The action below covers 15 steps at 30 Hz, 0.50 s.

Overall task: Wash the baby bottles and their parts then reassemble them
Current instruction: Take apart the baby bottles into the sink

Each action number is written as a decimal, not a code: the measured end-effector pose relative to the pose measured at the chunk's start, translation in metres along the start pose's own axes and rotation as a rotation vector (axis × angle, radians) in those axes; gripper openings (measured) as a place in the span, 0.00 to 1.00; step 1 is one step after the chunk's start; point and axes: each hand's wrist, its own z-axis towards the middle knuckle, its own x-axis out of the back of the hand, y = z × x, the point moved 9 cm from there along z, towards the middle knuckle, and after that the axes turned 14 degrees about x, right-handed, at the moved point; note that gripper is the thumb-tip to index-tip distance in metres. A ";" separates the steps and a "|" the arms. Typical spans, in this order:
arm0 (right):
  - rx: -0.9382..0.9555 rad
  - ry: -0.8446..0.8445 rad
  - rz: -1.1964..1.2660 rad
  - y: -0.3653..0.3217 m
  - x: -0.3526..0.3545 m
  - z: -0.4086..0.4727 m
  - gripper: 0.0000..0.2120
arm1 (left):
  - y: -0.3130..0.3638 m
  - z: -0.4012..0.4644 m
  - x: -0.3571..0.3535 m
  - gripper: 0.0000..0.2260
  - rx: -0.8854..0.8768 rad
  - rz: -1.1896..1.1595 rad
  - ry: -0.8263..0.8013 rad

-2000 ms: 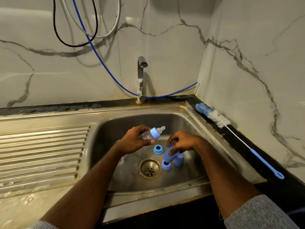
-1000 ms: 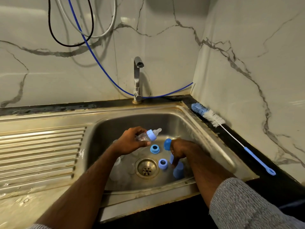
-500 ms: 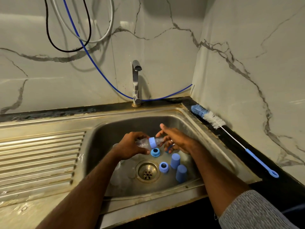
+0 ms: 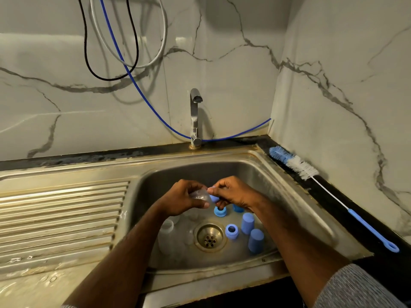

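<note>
bottle teat hidden by right hand

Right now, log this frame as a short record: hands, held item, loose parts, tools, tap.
left hand: grips clear bottle
right hand: fingers pinch the blue collar at the bottle's neck
loose in sink: blue rings, blue caps, clear bottles
bottle brush: on counter, right of sink
tap: no water visible
</note>
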 end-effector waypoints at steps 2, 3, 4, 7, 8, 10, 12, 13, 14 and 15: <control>0.034 0.012 0.002 -0.004 -0.002 -0.001 0.10 | -0.004 -0.002 0.001 0.17 0.031 -0.056 -0.029; 0.072 0.008 -0.006 -0.009 -0.002 -0.002 0.11 | -0.007 -0.004 0.002 0.16 0.053 -0.102 -0.050; 0.132 -0.002 -0.026 -0.016 -0.001 -0.002 0.14 | -0.010 -0.006 0.004 0.16 0.076 -0.156 -0.074; 0.273 -0.041 -0.028 -0.032 -0.002 -0.004 0.23 | -0.016 -0.011 0.008 0.20 0.115 -0.254 -0.094; 0.282 -0.045 -0.012 -0.033 -0.003 -0.004 0.26 | -0.016 -0.012 0.009 0.18 0.112 -0.242 -0.084; 0.227 -0.010 0.016 -0.027 -0.002 -0.003 0.30 | -0.014 -0.013 0.007 0.15 0.100 -0.192 -0.067; 0.104 0.054 0.051 -0.015 0.000 -0.004 0.26 | -0.011 -0.013 0.006 0.14 0.086 -0.172 -0.056; 0.057 0.072 0.041 -0.010 0.002 -0.005 0.22 | -0.011 -0.013 0.006 0.14 0.079 -0.173 -0.050; 0.040 0.072 0.007 -0.009 0.003 -0.005 0.19 | -0.011 -0.012 0.007 0.14 0.073 -0.174 -0.042; 0.046 0.060 -0.019 -0.009 0.002 -0.005 0.16 | -0.011 -0.012 0.008 0.14 0.068 -0.168 -0.035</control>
